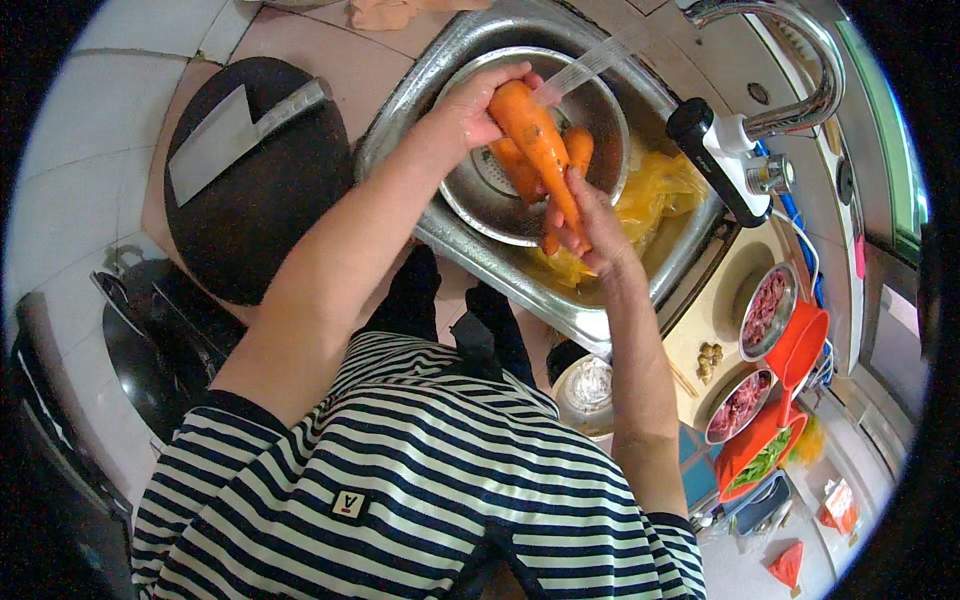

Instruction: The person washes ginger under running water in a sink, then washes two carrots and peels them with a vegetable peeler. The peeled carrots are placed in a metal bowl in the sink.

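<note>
A large orange carrot (534, 133) with dark spots lies between my two hands, above a metal bowl (463, 217) in the sink. My left hand (480, 105) grips its thick end, and my right hand (592, 217) holds its thin end. Water (592, 67) streams from the curved chrome faucet (821, 67) onto the thick end, by my left fingers. Beneath it, more carrots (516, 169) rest in the bowl. A yellow plastic bag (660, 187) lies in the sink beside the bowl.
Left of the sink (382, 142), a cleaver (217, 146) lies on a round dark cutting board (255, 240). On the right stand bowls of cut meat (766, 304), a red ladle (806, 337) and a red basket of green vegetables (761, 461). A black wok (142, 360) sits at lower left.
</note>
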A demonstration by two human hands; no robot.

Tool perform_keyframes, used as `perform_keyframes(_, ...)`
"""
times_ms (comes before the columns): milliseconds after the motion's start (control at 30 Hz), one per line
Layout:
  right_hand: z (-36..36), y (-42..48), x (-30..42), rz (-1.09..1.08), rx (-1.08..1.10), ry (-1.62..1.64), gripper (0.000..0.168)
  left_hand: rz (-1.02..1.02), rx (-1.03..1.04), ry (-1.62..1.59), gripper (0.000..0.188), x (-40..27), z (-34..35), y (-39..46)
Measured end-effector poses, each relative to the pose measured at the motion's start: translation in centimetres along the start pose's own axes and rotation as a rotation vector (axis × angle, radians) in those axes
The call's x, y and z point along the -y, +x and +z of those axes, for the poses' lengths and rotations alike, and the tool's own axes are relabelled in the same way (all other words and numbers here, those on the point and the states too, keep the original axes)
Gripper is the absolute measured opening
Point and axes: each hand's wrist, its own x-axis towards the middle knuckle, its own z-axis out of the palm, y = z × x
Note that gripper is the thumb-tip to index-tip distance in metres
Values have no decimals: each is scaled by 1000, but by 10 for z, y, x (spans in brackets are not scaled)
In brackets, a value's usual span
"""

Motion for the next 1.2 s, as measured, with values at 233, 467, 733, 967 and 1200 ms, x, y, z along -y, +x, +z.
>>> perform_keyframes(233, -39, 66, 30, -268, -388, -184, 34, -392, 22, 211, 43, -44, 5, -58)
perform_keyframes(467, 7, 109, 13, -463, -492, 344, 28, -269, 67, 495, 46, -16, 4, -99)
perform_keyframes(733, 70, 96, 13, -276, -190, 311, 50, -120, -58, 137, 48, 20, 0, -119)
perform_keyframes(967, 75, 92, 17, -195, 191, 428, 37, -100, 36, -317, 47, 13, -18, -129)
perform_keyframes(1200, 66, 96, 16, -140, 211, 515, 33, -128, -27, -121, 43, 24, -13, -130)
